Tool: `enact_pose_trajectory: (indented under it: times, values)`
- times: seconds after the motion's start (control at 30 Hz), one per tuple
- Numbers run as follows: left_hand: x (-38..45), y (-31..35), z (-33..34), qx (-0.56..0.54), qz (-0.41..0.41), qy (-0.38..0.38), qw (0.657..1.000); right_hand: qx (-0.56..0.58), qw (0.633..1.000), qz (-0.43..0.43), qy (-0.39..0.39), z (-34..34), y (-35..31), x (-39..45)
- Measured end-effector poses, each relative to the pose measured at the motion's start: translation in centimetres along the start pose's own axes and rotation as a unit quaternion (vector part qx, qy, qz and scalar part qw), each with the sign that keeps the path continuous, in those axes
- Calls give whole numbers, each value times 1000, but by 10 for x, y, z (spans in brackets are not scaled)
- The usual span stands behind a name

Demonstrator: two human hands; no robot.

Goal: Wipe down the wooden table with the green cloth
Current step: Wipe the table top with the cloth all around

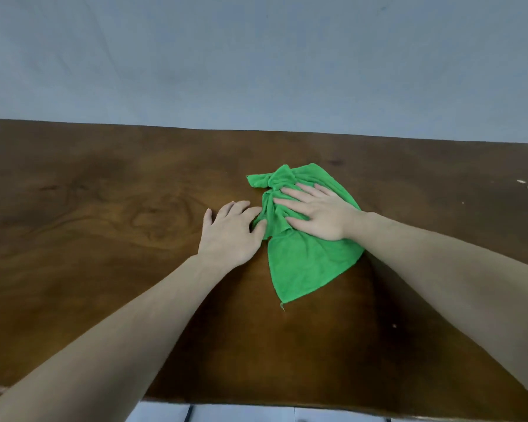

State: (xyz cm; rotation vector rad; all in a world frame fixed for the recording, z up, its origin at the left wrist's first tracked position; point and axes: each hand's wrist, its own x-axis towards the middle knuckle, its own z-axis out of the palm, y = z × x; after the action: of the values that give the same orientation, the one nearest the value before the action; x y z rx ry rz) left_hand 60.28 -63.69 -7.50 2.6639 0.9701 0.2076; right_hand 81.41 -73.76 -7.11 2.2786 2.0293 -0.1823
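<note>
A plain, pale blue-grey wall [256, 56] fills the far half of the scene, evenly lit and faintly smudged. At the near edge, a strip of light floor [241, 414] shows, crossed by a dark thin line.

Soft, even light; dark shadows lie on the wooden table [104, 208] under both arms. Its far edge curves, and details are slightly blurred.
</note>
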Motion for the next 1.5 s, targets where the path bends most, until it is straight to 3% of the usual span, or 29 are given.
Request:
enact_pose_trajectory:
  times: [0.33,0.63,1.23,1.5]
  values:
    - [84,45,18,3,-56,40,998,-5,1000,-18,3,-19,88,114]
    - [91,46,29,21,-55,51,997,22,1000,-17,-4,-33,129,167]
    - [89,52,23,31,-71,38,996,52,974,219,8,-16,187,104]
    - [76,56,15,-65,-39,90,993,43,986,161,0,-6,122,56]
